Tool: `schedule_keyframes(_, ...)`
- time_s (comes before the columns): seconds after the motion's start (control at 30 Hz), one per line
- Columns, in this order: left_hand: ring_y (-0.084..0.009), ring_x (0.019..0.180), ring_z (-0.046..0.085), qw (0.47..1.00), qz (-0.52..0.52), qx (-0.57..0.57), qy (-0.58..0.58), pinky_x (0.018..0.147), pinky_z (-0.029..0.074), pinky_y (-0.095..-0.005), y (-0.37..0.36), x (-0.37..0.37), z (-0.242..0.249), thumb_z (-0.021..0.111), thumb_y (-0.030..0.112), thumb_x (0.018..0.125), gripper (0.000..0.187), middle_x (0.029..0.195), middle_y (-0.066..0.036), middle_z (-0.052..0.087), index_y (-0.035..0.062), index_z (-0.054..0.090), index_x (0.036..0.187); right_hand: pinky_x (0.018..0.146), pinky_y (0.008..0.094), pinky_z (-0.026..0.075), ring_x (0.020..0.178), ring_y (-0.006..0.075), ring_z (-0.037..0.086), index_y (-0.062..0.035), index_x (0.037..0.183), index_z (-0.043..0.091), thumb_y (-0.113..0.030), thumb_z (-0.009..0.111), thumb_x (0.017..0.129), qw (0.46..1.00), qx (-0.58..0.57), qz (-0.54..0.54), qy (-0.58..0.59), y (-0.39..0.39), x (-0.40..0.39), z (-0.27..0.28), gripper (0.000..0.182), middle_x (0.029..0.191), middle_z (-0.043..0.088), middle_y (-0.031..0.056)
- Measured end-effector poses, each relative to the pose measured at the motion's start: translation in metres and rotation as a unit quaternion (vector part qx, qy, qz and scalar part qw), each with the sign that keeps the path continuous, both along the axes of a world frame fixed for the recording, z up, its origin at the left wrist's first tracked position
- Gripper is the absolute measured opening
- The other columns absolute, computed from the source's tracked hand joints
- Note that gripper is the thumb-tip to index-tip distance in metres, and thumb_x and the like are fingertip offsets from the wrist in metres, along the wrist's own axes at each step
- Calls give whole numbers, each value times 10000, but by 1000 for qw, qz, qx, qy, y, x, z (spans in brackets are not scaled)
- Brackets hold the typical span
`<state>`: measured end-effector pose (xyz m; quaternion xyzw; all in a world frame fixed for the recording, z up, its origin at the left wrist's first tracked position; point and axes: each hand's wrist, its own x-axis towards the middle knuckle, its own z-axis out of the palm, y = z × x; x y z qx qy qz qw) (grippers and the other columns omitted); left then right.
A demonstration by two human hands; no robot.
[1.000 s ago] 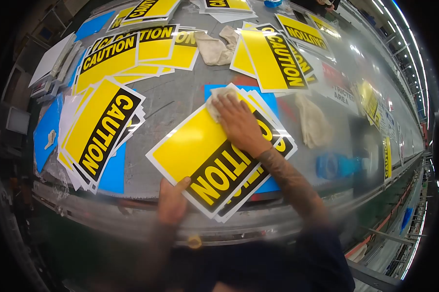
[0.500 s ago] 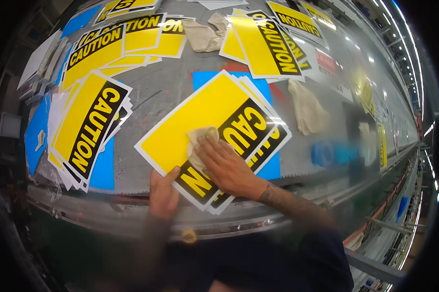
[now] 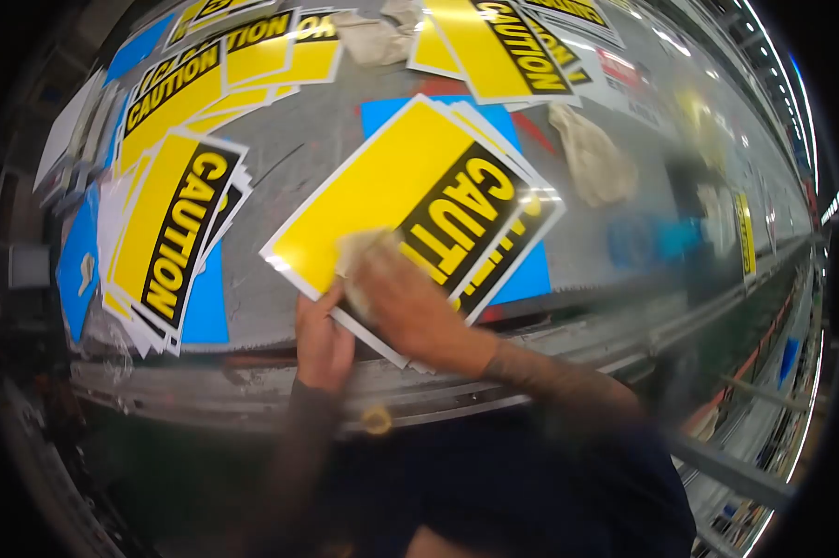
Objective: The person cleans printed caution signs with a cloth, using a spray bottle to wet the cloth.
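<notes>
Top CAUTION sign (image 3: 396, 197) lies stacked above blue sheet (image 3: 529, 277) | my left hand (image 3: 325, 340) pinches near edge; right hand (image 3: 415, 312) covers cloth (image 3: 356, 249), grip unclear | I judge sign light, bendy, slick; hold by edges

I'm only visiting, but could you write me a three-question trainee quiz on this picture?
1. Which hand lies on the crumpled off-white cloth, atop the yellow rectangular sign with a black band?
2. True or false: the flat blue sheet showing at that sign's edges lies on top of it.
3. In the picture, the blurred turquoise-blue object on the flat grey table is: a) left of that sign, b) right of it, c) under it?

Key: 1. The right hand. 2. False; it lies underneath. 3. b.
</notes>
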<state>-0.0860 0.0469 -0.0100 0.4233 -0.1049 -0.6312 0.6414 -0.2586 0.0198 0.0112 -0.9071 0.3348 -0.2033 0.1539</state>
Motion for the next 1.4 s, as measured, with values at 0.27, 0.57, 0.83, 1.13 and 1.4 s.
schedule_keyframes(0.27,-308,1368,605,999,-19,25,21,1168,493,-469,-2,2,8,529,254,1158,463,1503,-159,586,1,452,1539,1228,537,358,1548,408,409,-13,1556,506,-128,594,1001,998,28,-46,44,-33,-30,-7,574,1604,505,201)
schedule_keyframes(0.57,-305,1369,603,996,-24,21,88,1164,502,-472,4,1,6,570,207,1140,437,1483,-157,603,2,473,1513,1329,492,196,1600,414,309,24,1620,403,-109,465,1082,977,-37,-194,81,-136,-161,-38,557,1686,384,264)
schedule_keyframes(0.83,-236,1256,678,982,159,-37,-89,1054,578,-398,19,132,75,621,150,1113,401,1394,-121,676,16,534,1480,1244,405,330,1512,327,449,62,1584,449,-185,509,1115,939,-81,-322,92,-166,-302,-25,534,1654,450,228)
schedule_keyframes(1.13,-324,1294,663,825,262,82,-493,1062,533,-440,-5,356,27,686,65,1036,481,1417,-180,662,60,521,1489,1228,359,363,1500,276,465,67,1577,475,-228,495,1141,835,214,-358,-359,-111,-228,15,527,1642,480,195)
schedule_keyframes(1.4,-374,1233,588,511,281,138,-801,1041,479,-513,-5,340,17,820,304,953,654,1295,-218,637,14,548,1472,1257,460,338,1515,389,459,-12,1568,533,-186,518,1121,919,76,-385,-46,-81,-216,54,480,1617,517,228)
